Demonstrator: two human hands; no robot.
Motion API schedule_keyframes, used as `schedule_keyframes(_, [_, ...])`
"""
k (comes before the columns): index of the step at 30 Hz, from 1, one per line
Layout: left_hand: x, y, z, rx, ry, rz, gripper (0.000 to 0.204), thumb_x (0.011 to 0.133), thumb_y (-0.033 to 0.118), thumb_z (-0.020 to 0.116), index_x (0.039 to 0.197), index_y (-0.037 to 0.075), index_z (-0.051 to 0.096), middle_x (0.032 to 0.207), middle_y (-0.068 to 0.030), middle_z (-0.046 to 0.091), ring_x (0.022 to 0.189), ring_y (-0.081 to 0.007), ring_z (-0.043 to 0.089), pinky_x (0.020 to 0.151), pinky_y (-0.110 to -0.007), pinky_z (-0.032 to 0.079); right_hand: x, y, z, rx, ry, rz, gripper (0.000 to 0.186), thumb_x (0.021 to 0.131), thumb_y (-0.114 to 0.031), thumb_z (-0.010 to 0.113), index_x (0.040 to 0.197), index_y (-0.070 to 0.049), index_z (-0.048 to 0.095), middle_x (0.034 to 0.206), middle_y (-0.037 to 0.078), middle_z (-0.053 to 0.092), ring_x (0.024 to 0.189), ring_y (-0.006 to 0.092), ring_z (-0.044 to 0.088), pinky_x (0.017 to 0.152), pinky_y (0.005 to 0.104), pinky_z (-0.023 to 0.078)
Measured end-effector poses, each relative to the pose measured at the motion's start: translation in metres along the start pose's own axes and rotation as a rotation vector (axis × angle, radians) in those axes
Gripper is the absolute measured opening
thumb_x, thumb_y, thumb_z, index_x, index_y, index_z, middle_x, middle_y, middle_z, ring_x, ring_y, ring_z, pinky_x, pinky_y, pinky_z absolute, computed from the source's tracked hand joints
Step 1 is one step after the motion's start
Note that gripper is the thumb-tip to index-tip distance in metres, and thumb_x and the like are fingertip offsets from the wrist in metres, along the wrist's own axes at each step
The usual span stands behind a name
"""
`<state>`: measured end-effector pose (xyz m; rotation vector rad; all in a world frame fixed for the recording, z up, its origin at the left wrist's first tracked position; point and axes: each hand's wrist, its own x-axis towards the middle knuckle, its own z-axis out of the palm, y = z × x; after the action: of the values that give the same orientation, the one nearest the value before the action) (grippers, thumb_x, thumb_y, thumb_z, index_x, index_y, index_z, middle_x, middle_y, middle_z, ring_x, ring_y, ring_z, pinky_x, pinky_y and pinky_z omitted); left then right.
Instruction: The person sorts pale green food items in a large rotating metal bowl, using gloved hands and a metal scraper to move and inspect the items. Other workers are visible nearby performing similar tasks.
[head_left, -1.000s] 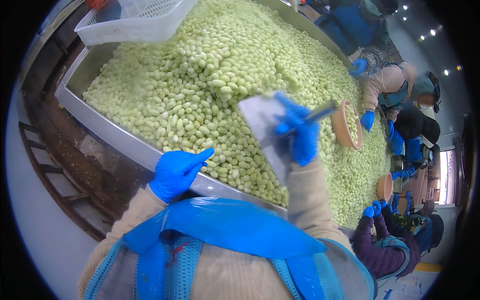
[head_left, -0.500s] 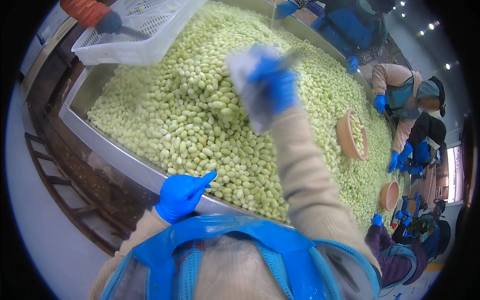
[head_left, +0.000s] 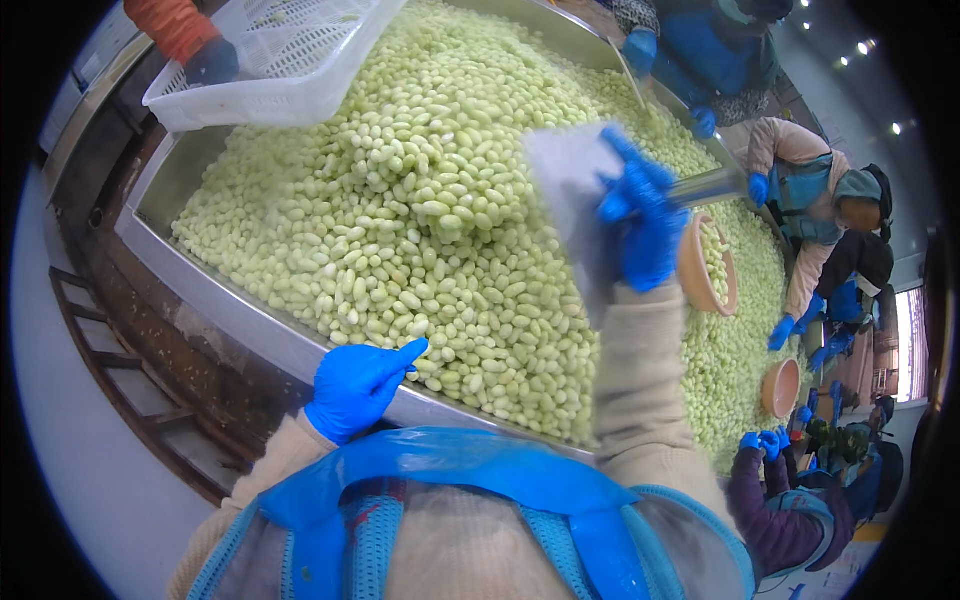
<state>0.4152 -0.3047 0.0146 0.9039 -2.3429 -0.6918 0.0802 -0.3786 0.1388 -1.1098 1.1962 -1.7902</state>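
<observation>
My left hand (head_left: 355, 385) in a blue glove rests at the near rim of the steel trough (head_left: 240, 308), index finger stretched out, other fingers loosely curled, holding nothing that I can see. My right hand (head_left: 640, 215), also gloved, grips a wide metal scoop (head_left: 570, 200) with a tubular handle, held slightly blurred over a big heap of pale green oval produce (head_left: 420, 260). A terracotta-coloured bowl (head_left: 700, 280) of the same pieces sits just right of that hand.
A white plastic basket (head_left: 270, 95) is at back left, with another person's orange sleeve (head_left: 175, 25) and dark glove in it. Several gloved co-workers (head_left: 810, 195) line the far and right sides. Another bowl (head_left: 780, 390) lies right. A ladder-like metal frame (head_left: 140, 400) stands left.
My right hand swept forward with the scoop, then came back rightward. An orange-sleeved arm came into view at the basket. My left hand stays at the rim.
</observation>
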Motion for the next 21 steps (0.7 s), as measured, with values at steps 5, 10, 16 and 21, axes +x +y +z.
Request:
schedule_keyframes(5, [0.0,-0.002,-0.003,0.007,-0.025,0.014,0.048,0.086,0.009,0.06,0.134,0.018,0.063,0.087,-0.005,0.073,0.07,-0.0261,0.066,0.062,-0.039,0.052,0.057,-0.084,0.014,-0.086,-0.211,-0.396,0.019,0.094,-0.021,0.062,0.097,-0.002,0.064,0.075,0.005,0.059,0.067,0.0168,0.057,0.087,0.0365,0.052])
schedule_keyframes(10, [0.002,0.0,-0.002,-0.026,-0.016,-0.008,0.048,0.087,0.009,0.059,0.134,0.017,0.062,0.087,-0.0045,0.073,0.07,-0.0257,0.067,0.061,-0.039,0.051,0.056,-0.026,0.053,0.244,-0.16,0.491,0.024,0.089,-0.016,0.07,0.105,-0.001,0.065,0.091,0.009,0.066,0.077,0.0216,0.061,0.085,0.0341,0.053])
schedule_keyframes(16, [0.0,-0.003,0.002,-0.049,-0.027,-0.041,0.047,0.087,0.011,0.06,0.134,0.016,0.062,0.087,-0.0051,0.071,0.068,-0.0256,0.064,0.059,-0.041,0.049,0.107,0.115,0.059,-0.1,-0.129,0.701,0.039,0.084,-0.018,0.074,0.122,-0.008,0.069,0.104,0.011,0.067,0.088,0.0225,0.062,0.076,0.0321,0.053])
schedule_keyframes(21, [0.004,-0.001,-0.004,0.03,-0.062,-0.069,0.049,0.085,0.005,0.06,0.133,0.015,0.063,0.087,-0.0059,0.073,0.069,-0.0244,0.068,0.061,-0.037,0.052,0.129,0.115,0.091,-0.218,-0.283,0.638,0.036,0.09,-0.026,0.068,0.123,-0.011,0.069,0.106,0.01,0.067,0.095,0.0226,0.064,0.081,0.0356,0.053])
